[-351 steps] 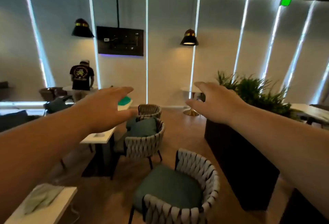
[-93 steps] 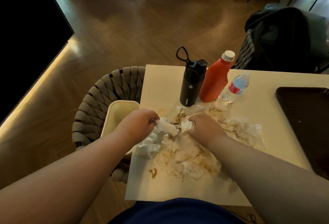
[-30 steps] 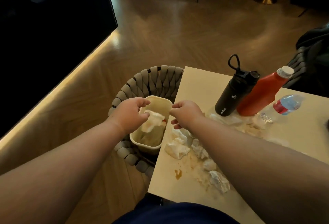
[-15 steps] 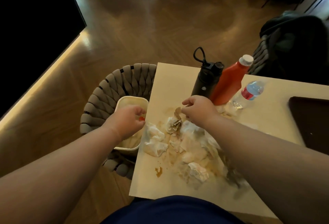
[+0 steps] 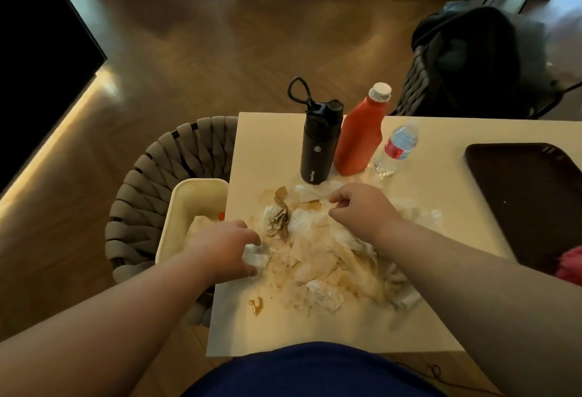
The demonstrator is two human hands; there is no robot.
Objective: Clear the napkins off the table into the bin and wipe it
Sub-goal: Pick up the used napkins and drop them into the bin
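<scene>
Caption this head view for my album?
Left hand pinches a white napkin beside the bin; right hand curls over the stained napkin pile on the table.

Bare left grip point(image 5: 226, 248) and bare right grip point(image 5: 362, 210), each on a bare forearm point(image 5: 126, 318), uncovered up to the edge of view. Below, plain dark blue garment point(image 5: 315, 371) over the torso: smooth cloth, rounded outline.

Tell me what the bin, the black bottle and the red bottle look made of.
Bin: likely plastic, cream, with smooth matte walls and rounded moulded corners. Black bottle: probably coated metal, matte with a faint sheen; the lid and loop look like plastic. Red bottle: seemingly soft plastic, slightly glossy, with a white cap.
</scene>
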